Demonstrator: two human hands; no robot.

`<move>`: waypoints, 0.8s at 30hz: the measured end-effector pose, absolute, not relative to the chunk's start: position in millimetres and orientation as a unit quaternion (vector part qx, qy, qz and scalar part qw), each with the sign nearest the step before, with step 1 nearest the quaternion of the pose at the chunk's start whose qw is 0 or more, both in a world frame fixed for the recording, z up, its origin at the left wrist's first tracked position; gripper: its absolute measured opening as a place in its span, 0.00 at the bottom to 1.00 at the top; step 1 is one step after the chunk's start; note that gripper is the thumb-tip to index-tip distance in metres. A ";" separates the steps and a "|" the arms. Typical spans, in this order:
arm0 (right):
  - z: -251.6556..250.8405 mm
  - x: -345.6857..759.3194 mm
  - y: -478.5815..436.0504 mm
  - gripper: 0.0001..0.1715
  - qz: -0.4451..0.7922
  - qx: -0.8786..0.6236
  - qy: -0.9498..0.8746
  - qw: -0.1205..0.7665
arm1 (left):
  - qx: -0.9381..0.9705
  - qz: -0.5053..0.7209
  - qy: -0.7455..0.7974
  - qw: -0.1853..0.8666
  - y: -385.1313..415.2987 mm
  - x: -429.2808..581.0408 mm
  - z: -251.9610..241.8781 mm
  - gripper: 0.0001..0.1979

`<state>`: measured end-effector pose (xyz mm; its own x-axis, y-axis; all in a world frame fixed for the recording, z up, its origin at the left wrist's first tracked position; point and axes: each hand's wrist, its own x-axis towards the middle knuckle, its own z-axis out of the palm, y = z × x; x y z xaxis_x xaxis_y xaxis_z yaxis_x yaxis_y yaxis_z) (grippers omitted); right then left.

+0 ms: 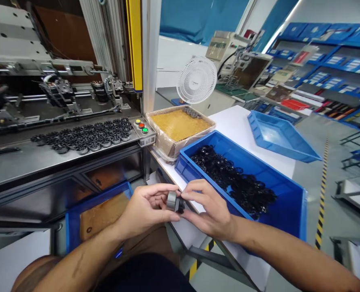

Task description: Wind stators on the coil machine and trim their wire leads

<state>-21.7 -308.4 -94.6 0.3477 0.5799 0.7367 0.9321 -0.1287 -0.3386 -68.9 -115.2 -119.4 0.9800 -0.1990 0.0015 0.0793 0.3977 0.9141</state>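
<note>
My left hand (145,209) and my right hand (208,209) meet in front of me, just left of a blue bin. Between their fingertips is a small grey metal cylinder (171,200) with a black ring part (180,205) against its right end. The left fingers pinch the grey cylinder; the right fingers pinch the black ring. The blue bin (289,202) on the white table holds a heap of black ring parts (234,180). Several more black rings (85,136) lie in rows on the grey machine bench to the left.
A lined cardboard box (168,144) with a yellow-brown sheet stands behind the bin. An empty blue tray (281,138) lies at the table's far right. A white fan (196,80) stands at the back. A button panel (142,129) sits on the bench corner. A blue crate (73,219) sits below.
</note>
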 end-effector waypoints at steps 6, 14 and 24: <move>-99.6 -23.1 -309.5 0.25 -0.224 -0.711 -0.530 0.405 | 0.560 -0.059 -0.092 0.821 -123.5 -71.7 -124.5 0.25; -99.4 -21.2 -313.4 0.25 -0.221 -0.702 -0.554 0.388 | 0.553 -0.076 -0.087 0.825 -123.1 -73.8 -125.5 0.26; -97.5 -21.1 -315.3 0.16 -0.265 -0.685 -0.593 0.329 | 0.582 -0.065 -0.054 0.809 -120.8 -76.9 -120.1 0.26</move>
<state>-21.1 -315.3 -97.5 0.1554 0.6382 0.7540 0.9875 -0.0791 -0.1365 -76.9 -120.8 -120.1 0.9858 -0.1675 0.0126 0.0413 0.3148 0.9483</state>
